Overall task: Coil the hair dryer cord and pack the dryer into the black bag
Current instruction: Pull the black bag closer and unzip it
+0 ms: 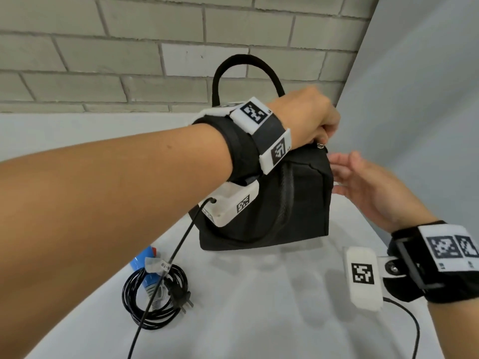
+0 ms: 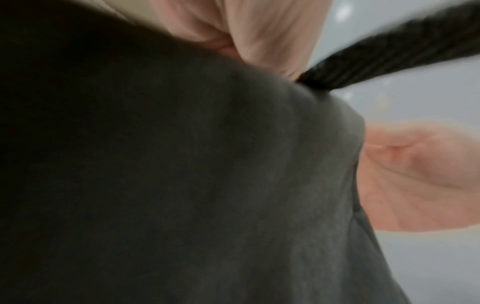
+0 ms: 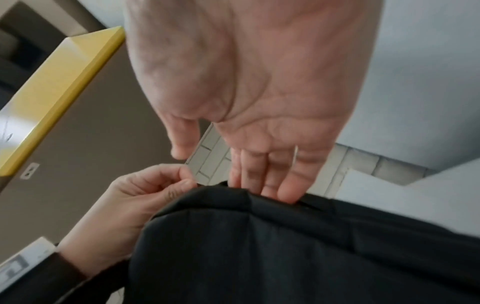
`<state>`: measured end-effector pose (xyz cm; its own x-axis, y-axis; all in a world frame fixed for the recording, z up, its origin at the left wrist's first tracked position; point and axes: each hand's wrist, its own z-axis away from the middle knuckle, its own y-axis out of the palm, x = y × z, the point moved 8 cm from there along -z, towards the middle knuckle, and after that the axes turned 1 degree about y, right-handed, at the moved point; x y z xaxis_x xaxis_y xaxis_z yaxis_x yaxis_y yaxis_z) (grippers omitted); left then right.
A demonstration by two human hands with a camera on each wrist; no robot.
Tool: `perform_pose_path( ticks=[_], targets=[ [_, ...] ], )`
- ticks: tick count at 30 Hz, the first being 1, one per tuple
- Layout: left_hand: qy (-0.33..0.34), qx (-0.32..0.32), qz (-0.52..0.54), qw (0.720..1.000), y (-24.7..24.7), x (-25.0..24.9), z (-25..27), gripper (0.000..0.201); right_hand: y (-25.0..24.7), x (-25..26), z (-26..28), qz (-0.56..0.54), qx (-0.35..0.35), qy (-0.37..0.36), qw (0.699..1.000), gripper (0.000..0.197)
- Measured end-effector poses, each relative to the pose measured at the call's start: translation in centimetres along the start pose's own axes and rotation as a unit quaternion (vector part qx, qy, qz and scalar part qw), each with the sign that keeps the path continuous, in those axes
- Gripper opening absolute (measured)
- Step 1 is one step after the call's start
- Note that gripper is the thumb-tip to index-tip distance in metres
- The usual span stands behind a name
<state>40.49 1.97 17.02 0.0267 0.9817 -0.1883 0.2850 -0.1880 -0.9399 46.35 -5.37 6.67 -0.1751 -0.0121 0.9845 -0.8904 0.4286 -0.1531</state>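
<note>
The black bag (image 1: 272, 203) stands upright on the white table (image 1: 259, 307), with the left hand (image 1: 308, 117) on its top far corner, fingers curled and pinching at the zipper pull (image 1: 321, 145), while the right hand (image 1: 373, 187) lies flat and relaxed against the bag's right side. The left wrist view is mostly blurry dark fabric, so the pinch itself is hard to make out. The hair dryer (image 1: 145, 263) lies near the table's left edge, half hidden under the forearm, its coiled cord (image 1: 155, 299) and plug (image 1: 178, 294) beside it.

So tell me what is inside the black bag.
Nothing shows inside: the black bag looks zipped, left hand pinching near its zipper pull. The blue hair dryer and coiled cord lie outside on the table.
</note>
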Motion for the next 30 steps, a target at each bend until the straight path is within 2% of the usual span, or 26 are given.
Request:
perform_pose_path(
  ticks=[4,7,12,15,20,22,27,30],
  targets=[
    [0.018,0.032,-0.007,0.999,0.8,-0.7,-0.1,0.014,0.5,-0.3,-1.0,0.002,-0.036,0.021,0.999,0.067],
    [0.027,0.042,-0.030,0.998,0.9,-0.4,-0.1,0.018,-0.5,-1.1,-1.3,-0.058,-0.087,0.032,0.994,0.066],
    [-0.001,-0.022,-0.052,0.998,-0.7,1.2,0.9,0.017,-2.1,-2.7,-0.6,-0.105,-0.116,0.043,0.987,0.065],
    [-0.016,-0.006,-0.051,0.999,-1.2,3.2,2.1,0.016,-3.2,-3.2,0.2,-0.124,-0.131,0.046,0.983,0.048],
    [-0.050,-0.015,-0.039,0.998,-1.5,7.6,6.5,0.009,-4.7,-4.6,1.3,-0.167,-0.173,0.057,0.969,0.034],
    [-0.061,-0.035,-0.041,0.997,-1.2,9.2,8.9,0.010,-4.9,-5.4,1.4,-0.175,-0.187,0.078,0.963,0.014],
    [-0.073,-0.078,-0.058,0.993,1.1,11.7,14.9,0.029,-3.7,-6.1,0.9,-0.192,-0.180,0.094,0.960,0.022],
    [-0.098,-0.111,-0.058,0.987,1.8,12.9,17.6,0.019,-3.4,-6.0,0.7,-0.195,-0.184,0.094,0.959,0.014]
  ],
)
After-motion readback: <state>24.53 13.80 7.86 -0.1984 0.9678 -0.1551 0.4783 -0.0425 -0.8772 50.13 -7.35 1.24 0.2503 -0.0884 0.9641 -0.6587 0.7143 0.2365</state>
